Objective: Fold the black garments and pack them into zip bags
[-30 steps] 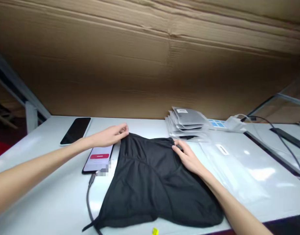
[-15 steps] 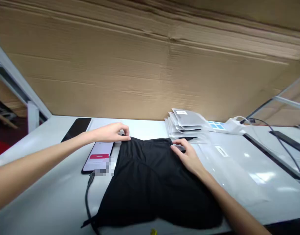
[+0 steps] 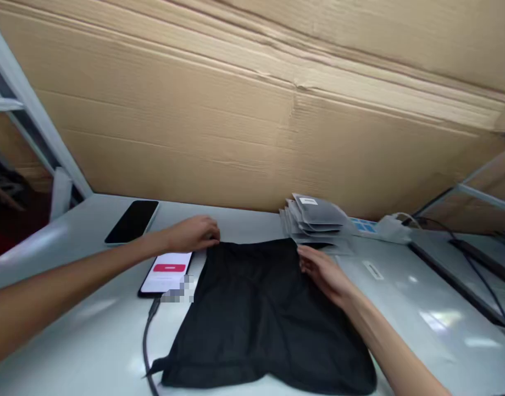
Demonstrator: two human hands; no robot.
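Observation:
A pair of black shorts (image 3: 252, 313) lies spread on the white table, its waistband at the far side and the legs toward me. My left hand (image 3: 194, 234) pinches the left end of the waistband, fingers curled closed. At the waistband's right corner, my right hand (image 3: 324, 272) has thumb and fingers closed on the fabric edge. Just left of the shorts is a phone with a lit screen (image 3: 166, 272), partly under my left wrist. A dark cable (image 3: 146, 335) runs from it toward me.
Behind my left forearm lies a second phone, screen dark (image 3: 132, 221). A stack of clear-bagged packages (image 3: 318, 217) stands at the back, with a power strip (image 3: 386, 228) to its right. On the right is a transparent bag with a label (image 3: 373, 270). Cardboard (image 3: 173, 126) walls the back.
The waistband is pulled straighter and the shorts lie flatter, with fewer creases. My right hand has moved slightly right and toward me, its fingers now more closed. The camera view has tilted somewhat.

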